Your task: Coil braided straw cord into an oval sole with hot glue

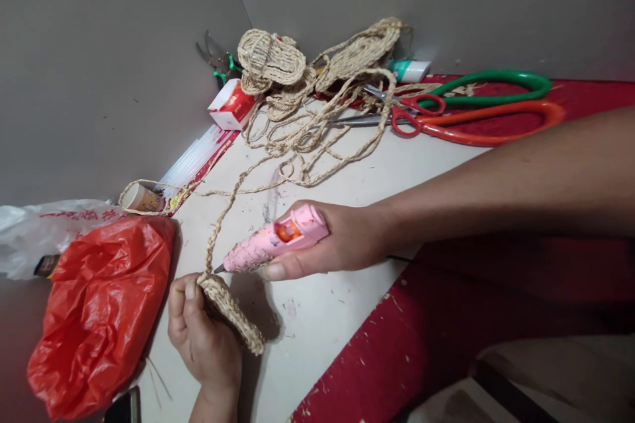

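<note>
My right hand (327,238) is wrapped round a pink glue gun (268,241), its dark nozzle pointing left and down at the woven straw piece. Pinched between the thumb and fingers of my left hand (203,324) is the near end of that straw piece (233,310), a narrow coiled shape of braided cord. The nozzle tip is close beside the spot where the braided cord (215,231) leaves the piece; whether they touch I cannot tell. From there the cord runs up to a loose tangle of straw braid (317,139) on the white board.
Bundled straw braid (272,59) lies at the back, near green-handled pliers (221,66) and a red-white box (233,106). Scissors with green and orange handles (496,122) are at the right. A red plastic bag (104,317), paper cup (141,198) and clear sticks (191,158) are at the left.
</note>
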Tool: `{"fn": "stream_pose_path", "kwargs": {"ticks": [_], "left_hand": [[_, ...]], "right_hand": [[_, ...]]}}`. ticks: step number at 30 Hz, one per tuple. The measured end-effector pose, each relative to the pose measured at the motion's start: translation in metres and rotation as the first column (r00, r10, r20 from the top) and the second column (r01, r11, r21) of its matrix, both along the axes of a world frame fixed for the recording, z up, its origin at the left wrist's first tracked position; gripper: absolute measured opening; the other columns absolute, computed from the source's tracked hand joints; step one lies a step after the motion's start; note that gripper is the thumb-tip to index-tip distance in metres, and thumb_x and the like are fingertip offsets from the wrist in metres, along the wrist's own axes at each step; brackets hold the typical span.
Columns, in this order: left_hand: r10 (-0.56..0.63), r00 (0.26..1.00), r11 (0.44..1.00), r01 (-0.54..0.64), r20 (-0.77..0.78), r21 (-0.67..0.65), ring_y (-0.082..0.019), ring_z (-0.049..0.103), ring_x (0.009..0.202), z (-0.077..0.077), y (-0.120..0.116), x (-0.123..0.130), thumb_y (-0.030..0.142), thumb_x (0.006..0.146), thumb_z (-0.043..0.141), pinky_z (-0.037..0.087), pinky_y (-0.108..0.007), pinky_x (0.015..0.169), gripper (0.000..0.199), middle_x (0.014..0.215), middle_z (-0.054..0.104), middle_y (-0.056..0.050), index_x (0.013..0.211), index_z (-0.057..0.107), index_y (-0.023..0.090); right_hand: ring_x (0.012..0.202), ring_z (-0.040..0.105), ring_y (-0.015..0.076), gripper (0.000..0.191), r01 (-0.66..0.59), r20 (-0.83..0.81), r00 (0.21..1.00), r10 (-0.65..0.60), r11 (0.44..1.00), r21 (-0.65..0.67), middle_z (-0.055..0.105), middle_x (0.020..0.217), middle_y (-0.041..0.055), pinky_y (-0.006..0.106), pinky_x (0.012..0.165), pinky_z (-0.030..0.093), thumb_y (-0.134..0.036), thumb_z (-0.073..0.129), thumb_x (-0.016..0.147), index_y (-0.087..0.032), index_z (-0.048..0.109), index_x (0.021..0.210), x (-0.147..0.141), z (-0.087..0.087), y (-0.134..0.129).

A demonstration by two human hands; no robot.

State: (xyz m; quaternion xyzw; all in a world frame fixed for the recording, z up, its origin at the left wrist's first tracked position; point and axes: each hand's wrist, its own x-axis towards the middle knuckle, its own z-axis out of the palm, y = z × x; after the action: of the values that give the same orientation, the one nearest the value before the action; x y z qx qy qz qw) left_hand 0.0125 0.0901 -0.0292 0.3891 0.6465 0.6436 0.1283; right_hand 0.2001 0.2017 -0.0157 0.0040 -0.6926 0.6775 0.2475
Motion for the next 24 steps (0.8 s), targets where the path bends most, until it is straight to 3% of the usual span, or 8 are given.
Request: {"fn": "stream_pose_path", "kwargs": {"ticks": [6, 11, 18, 24], "left_hand": [[-0.01, 1.0, 0.997, 0.01, 0.005, -0.073, -0.011, 0.042, 0.049, -0.0005, 0.0, 0.0001, 0.038, 0.085, 0.057, 0.034, -0.022, 0.046, 0.022, 0.057, 0.049, 0.004, 0.072, 0.055, 0.019], [-0.007, 0.999, 0.999, 0.005, -0.04, -0.053, -0.01, 0.042, 0.053, 0.0022, 0.0003, 0.0049, 0.034, 0.083, 0.061, 0.032, -0.02, 0.049, 0.021, 0.059, 0.048, 0.004, 0.069, 0.057, 0.018], [0.011, 0.995, 0.999, -0.016, -0.1, -0.052, -0.012, 0.043, 0.054, 0.0, -0.0017, 0.0028, 0.035, 0.085, 0.054, 0.033, -0.023, 0.05, 0.022, 0.06, 0.051, 0.002, 0.072, 0.06, 0.018], [-0.001, 0.995, 0.998, -0.005, -0.095, -0.063, -0.011, 0.04, 0.052, 0.0001, -0.001, 0.0032, 0.037, 0.085, 0.055, 0.031, -0.023, 0.047, 0.025, 0.058, 0.048, 0.003, 0.069, 0.06, 0.018]], "right_hand": [[0.124, 0.052, 0.0135, 0.042, -0.035, -0.012, 0.999, 0.035, 0.999, -0.033, 0.054, 0.133, 0.0153, 0.019, 0.107, 0.036, -0.015, 0.053, 0.088, 0.002, 0.053, 0.127, 0.0003, 0.002, -0.0021], [0.126, 0.05, 0.0139, 0.04, -0.013, -0.003, 1.0, 0.013, 1.0, 0.017, 0.053, 0.134, 0.0138, 0.021, 0.109, 0.035, -0.016, 0.053, 0.089, -0.002, 0.055, 0.126, -0.0007, 0.0012, -0.0005], [0.125, 0.051, 0.0149, 0.041, -0.016, -0.012, 1.0, 0.015, 0.998, -0.062, 0.053, 0.134, 0.014, 0.022, 0.107, 0.037, -0.015, 0.053, 0.088, -0.002, 0.054, 0.127, -0.002, -0.0022, -0.0023], [0.127, 0.05, 0.0153, 0.04, -0.008, -0.002, 1.0, 0.008, 1.0, -0.002, 0.054, 0.134, 0.0118, 0.023, 0.108, 0.037, -0.017, 0.054, 0.088, -0.005, 0.057, 0.126, -0.0005, -0.0028, -0.0013]]}}
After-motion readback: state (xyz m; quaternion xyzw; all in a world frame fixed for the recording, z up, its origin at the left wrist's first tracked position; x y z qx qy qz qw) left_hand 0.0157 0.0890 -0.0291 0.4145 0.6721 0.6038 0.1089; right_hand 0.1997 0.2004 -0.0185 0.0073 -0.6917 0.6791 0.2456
